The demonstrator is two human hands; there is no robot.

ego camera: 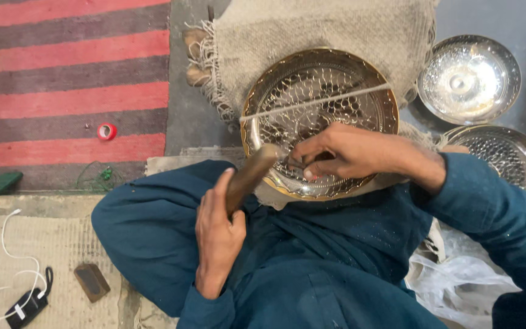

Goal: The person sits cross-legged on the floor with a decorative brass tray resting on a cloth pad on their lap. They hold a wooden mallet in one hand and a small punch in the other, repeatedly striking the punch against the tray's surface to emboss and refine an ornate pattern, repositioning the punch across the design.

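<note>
A round brass-coloured plate with an engraved scale pattern rests on burlap cloth in front of my lap; a taut string crosses it. My left hand grips the wooden handle of a hammer, its head near the plate's near rim. My right hand rests on the plate and pinches a thin metal punch, its tip largely hidden by my fingers.
Two silver engraved plates lie at the right, one above the other. A red tape roll sits on a striped rug. A white cable and black charger, a small dark block and plastic bag lie nearby.
</note>
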